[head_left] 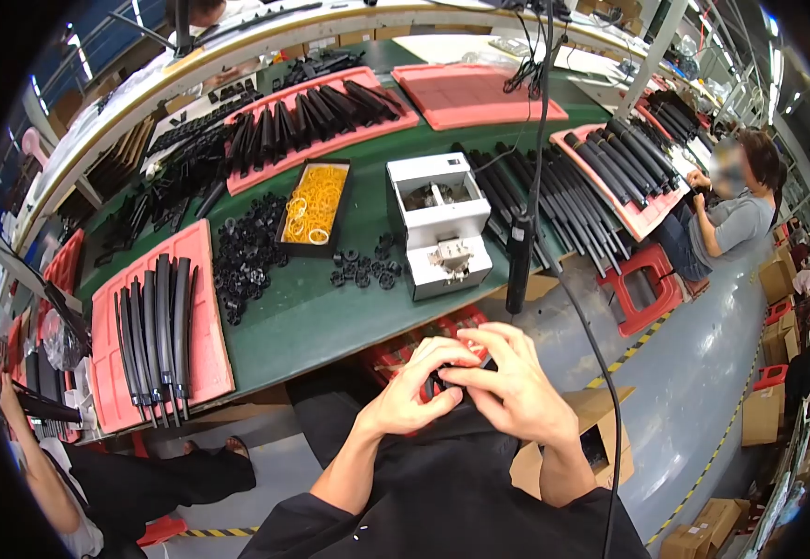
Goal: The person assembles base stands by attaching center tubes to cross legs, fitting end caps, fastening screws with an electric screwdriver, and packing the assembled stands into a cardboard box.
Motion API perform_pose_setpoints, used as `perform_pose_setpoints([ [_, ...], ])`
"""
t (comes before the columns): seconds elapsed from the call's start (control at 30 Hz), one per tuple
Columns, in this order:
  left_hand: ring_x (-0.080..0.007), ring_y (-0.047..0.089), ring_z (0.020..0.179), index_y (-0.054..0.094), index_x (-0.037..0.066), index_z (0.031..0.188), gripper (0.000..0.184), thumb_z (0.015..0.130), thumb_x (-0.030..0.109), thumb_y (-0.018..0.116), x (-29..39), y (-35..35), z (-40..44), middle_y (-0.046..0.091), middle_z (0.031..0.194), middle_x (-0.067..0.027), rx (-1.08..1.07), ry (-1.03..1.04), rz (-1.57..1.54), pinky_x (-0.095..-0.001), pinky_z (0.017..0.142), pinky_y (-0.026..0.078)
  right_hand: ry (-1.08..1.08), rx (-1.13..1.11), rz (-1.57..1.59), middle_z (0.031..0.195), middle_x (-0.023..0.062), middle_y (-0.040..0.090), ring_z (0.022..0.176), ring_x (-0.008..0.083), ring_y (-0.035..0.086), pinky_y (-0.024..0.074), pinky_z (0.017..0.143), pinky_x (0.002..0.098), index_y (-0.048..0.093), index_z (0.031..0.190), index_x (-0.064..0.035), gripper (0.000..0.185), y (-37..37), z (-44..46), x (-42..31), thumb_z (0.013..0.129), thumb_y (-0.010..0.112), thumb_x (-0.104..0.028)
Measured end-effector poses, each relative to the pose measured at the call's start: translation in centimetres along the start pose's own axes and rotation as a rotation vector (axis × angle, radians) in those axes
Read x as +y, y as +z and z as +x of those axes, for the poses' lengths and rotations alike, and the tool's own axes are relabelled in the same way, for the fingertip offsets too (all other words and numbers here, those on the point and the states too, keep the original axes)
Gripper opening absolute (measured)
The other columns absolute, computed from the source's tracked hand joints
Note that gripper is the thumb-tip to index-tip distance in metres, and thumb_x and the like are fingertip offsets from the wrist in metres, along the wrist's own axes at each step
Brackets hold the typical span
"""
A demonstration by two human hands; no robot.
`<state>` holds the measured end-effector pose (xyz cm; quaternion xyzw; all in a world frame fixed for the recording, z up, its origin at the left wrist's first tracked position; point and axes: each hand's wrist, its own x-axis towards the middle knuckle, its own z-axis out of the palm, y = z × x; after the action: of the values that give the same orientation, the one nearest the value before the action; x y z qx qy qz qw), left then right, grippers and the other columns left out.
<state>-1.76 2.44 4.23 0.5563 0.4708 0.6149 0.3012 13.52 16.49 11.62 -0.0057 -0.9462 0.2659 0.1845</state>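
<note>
Holding my curled left hand (407,389) and right hand (519,391) together, I seem to grip a small dark part (437,381) between them, nearer the left; its long axis is hidden. A white machine (438,224) stands ahead on the counter (330,317).

1. Single head-worn cam, pointing forward and down past some loose black fabric clothing (480,508).
2. Bare left hand (414,384) and bare right hand (517,387) are pretty close, just below centre.
3. Long green flat tabletop (302,321) sits farther out; super wide fisheye-ish view, black curved edges.
</note>
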Motion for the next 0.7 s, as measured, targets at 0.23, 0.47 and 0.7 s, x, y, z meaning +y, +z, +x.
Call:
perform_pose_setpoints([
  [0.23,-0.029,0.05,0.126,0.056,0.005,0.138,0.054,0.084,0.005,0.064,0.6,0.1,0.1,0.056,0.141,-0.0117,0.009,-0.057,-0.022,-0.041,0.111,0.037,0.054,0.107,0.034,0.141,0.0109,0.057,0.126,0.0329,0.05,0.0376,0.108,0.0455,0.076,0.111,-0.0127,0.029,0.5,0.1,-0.5,0.082,0.076,-0.012],
  [0.47,-0.0297,0.05,0.129,0.055,0.005,0.14,0.055,0.086,0.006,0.067,0.9,-0.3,0.0,0.054,0.142,-0.0136,-0.014,-0.091,-0.061,-0.0421,0.112,0.038,0.065,0.103,0.06,0.138,0.0105,0.059,0.126,0.0319,0.051,0.0377,0.108,0.045,0.077,0.11,-0.0135,0.026,0.5,-0.5,-0.1,0.084,0.077,-0.014],
  [0.7,-0.0297,0.048,0.13,0.055,0.005,0.141,0.054,0.089,0.009,0.069,0.2,-0.4,-0.2,0.053,0.142,-0.0132,-0.055,-0.111,-0.12,-0.0408,0.114,0.035,0.057,0.082,0.109,0.136,0.0105,0.059,0.127,0.0308,0.05,0.0372,0.107,0.0448,0.077,0.109,-0.0136,0.023,0.4,-0.6,0.6,0.086,0.077,-0.016],
])
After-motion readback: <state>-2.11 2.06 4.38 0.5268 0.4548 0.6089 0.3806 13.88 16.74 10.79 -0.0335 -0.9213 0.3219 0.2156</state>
